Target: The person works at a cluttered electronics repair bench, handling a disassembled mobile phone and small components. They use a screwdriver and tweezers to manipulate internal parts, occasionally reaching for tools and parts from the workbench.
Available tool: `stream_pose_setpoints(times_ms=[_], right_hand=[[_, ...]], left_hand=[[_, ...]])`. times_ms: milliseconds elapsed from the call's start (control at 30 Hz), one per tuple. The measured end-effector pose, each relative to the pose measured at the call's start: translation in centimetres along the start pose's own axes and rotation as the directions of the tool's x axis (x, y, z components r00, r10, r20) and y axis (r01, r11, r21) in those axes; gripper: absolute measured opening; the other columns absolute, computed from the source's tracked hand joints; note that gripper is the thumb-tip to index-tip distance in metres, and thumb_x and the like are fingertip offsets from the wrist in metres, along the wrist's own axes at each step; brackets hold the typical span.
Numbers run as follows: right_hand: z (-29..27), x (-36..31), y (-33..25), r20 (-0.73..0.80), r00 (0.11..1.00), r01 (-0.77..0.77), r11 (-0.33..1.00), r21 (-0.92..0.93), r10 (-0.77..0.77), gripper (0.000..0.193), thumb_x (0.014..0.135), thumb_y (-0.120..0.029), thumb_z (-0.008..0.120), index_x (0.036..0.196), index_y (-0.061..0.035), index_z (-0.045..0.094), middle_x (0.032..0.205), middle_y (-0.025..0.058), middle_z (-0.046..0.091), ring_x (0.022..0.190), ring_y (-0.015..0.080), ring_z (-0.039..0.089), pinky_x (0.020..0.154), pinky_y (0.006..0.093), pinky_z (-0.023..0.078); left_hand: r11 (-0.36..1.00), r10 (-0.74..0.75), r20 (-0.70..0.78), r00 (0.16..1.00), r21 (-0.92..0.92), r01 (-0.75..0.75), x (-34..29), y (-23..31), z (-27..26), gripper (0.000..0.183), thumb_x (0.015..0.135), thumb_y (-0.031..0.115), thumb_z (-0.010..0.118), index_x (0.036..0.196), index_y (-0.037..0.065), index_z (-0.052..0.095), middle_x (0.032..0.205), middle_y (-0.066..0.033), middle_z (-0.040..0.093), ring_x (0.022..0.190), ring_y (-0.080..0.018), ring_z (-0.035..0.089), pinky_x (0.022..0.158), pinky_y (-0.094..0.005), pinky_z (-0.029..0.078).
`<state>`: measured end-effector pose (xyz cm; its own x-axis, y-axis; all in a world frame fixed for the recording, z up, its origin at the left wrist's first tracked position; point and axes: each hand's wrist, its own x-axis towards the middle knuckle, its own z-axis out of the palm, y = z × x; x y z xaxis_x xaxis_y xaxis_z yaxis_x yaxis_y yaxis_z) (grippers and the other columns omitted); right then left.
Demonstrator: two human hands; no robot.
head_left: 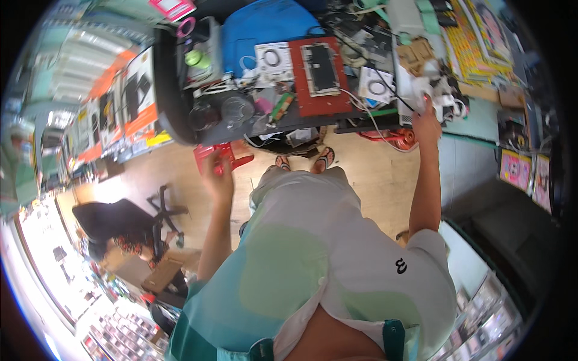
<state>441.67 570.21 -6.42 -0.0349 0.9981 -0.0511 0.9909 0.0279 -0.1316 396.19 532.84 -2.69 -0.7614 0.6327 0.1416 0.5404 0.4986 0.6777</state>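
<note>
My right hand (426, 125) reaches over the right side of the cluttered desk, beside a pile of white plugs and adapters (447, 99). A finger points up toward a pale, blurred thing, and whether the hand grips it is not clear. A black cable (394, 91) runs to just left of this hand. My left hand (217, 174) hangs in front of the desk, over a red plastic stool (242, 161), its fingers smeared by motion. Between the hands, on a red-brown mat (304, 107), lies a tablet-like device (321, 68) with a dark panel and a pale frame.
A blue chair back (259, 24) rises behind the desk. Clear plastic cups (237, 110) stand near its front left edge. Yellow booklets (475, 48) are stacked at the far right. A black office chair (117, 219) and cardboard box (162, 274) are at the left.
</note>
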Motion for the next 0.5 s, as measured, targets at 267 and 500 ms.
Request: stream_pose_setpoints(times_ms=[267, 500], right_hand=[[4.9, -9.4, -8.4, -0.064, 0.973, 0.221, 0.803, 0.553, -0.224, 0.037, 0.095, -0.033, 0.075, 0.117, -0.0034, 0.072, 0.086, 0.0107, 0.073, 0.075, 0.024, 0.069, 0.068, 0.0387, 0.054], [4.4, -18.9, -27.4, 0.523, 0.591, -0.263, 0.466, 0.845, -0.614, 0.037, 0.096, -0.028, 0.076, 0.126, -0.0078, 0.069, 0.107, 0.0035, 0.07, 0.085, 0.0109, 0.068, 0.064, 0.0251, 0.055]], left_hand=[[0.984, -0.172, -0.135, 0.976, -0.076, 0.163, 3.2, -5.0, 8.3, 0.069, 0.076, 0.021, 0.089, 0.129, -0.002, 0.051, 0.119, -0.0195, 0.056, 0.109, -0.0324, 0.058, 0.094, -0.0428, 0.048], [0.943, -0.329, -0.208, 0.921, -0.117, 0.31, 6.2, -10.7, 6.5, 0.072, 0.074, 0.013, 0.083, 0.134, -0.001, 0.046, 0.125, -0.0226, 0.049, 0.121, -0.0364, 0.051, 0.102, -0.0461, 0.045]])
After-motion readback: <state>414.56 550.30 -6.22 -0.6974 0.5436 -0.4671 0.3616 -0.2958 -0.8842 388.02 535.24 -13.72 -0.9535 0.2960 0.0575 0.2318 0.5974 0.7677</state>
